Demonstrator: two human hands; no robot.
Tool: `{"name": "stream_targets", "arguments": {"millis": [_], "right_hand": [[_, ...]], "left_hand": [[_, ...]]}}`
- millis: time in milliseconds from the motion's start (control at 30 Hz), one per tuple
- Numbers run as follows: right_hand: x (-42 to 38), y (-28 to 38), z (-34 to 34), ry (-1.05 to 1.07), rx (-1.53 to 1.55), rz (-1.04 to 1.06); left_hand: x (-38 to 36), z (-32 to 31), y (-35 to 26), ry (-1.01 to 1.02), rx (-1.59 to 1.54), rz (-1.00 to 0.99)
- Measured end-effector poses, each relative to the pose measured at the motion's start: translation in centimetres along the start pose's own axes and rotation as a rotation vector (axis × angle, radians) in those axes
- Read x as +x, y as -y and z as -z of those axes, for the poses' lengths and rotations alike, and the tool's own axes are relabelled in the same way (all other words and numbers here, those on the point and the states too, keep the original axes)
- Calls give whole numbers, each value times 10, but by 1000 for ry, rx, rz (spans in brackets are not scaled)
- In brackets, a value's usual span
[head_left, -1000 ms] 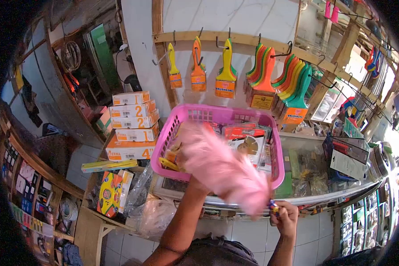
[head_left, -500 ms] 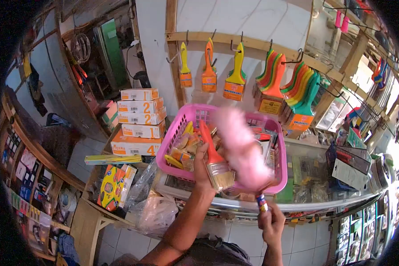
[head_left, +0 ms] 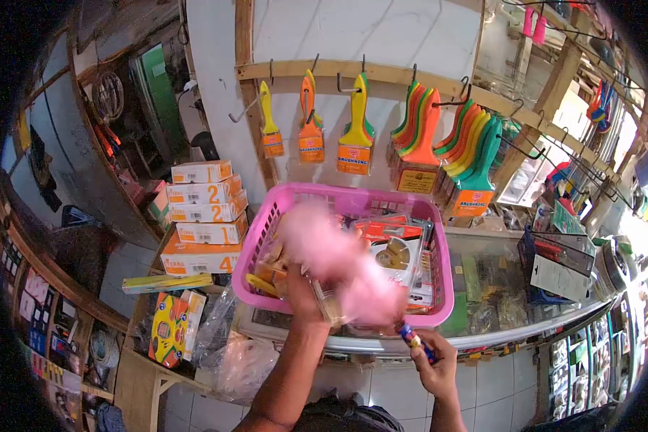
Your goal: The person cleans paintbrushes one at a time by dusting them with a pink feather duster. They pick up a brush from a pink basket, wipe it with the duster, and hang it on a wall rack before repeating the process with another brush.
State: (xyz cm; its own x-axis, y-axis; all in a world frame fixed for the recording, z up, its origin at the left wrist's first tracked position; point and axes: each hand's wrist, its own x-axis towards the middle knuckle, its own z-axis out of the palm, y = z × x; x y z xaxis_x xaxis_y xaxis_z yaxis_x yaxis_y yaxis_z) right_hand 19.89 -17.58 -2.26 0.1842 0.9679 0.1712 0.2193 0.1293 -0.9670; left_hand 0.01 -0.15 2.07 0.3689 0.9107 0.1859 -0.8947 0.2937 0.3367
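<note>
My right hand (head_left: 435, 363) is closed round the dark blue patterned handle of a pink fluffy duster (head_left: 371, 284). The duster's head is smeared by motion and lies across the front of my left hand (head_left: 306, 299). That hand grips a paintbrush (head_left: 329, 306), of which only the bristle end shows; the duster covers its handle. Both hands are over the near side of a pink plastic basket (head_left: 448, 288). Inside it are packaged items, among them a red and white pack with a round disc (head_left: 392, 253) and yellow-handled brushes (head_left: 262, 285) at the left.
The basket stands on a glass display counter (head_left: 482, 248). To its left are stacked white and orange boxes (head_left: 205, 234), a yellow and red box (head_left: 171, 327) and clear plastic bags (head_left: 237, 360). Paintbrushes (head_left: 354, 126) hang from hooks on a wooden rail (head_left: 295, 70) behind.
The duster has swung left and now covers the paintbrush's red handle. My left hand still holds the brush. The whole view has shifted slightly, so the basket appears further left and lower.
</note>
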Motion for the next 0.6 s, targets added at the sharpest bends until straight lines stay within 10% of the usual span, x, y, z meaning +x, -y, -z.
{"name": "stream_targets", "arguments": {"millis": [33, 67, 167, 233, 400, 600], "right_hand": [[2, 2, -1, -62, -5, -26], [-3, 12, 2, 30, -50, -94], [-3, 8, 10, 162, -104, 172], [-3, 0, 11, -91, 6, -216], [-3, 11, 12, 206, -142, 241], [-2, 10, 3, -90, -23, -6]], "left_hand": [[0, -3, -5, -75, -142, 14], [7, 22, -1, 375, -422, 63], [-1, -7, -7, 28, -192, 107], [0, 10, -7, 101, -300, 141], [2, 13, -12, 135, -274, 186], [1, 32, -8, 379, -296, 20]]}}
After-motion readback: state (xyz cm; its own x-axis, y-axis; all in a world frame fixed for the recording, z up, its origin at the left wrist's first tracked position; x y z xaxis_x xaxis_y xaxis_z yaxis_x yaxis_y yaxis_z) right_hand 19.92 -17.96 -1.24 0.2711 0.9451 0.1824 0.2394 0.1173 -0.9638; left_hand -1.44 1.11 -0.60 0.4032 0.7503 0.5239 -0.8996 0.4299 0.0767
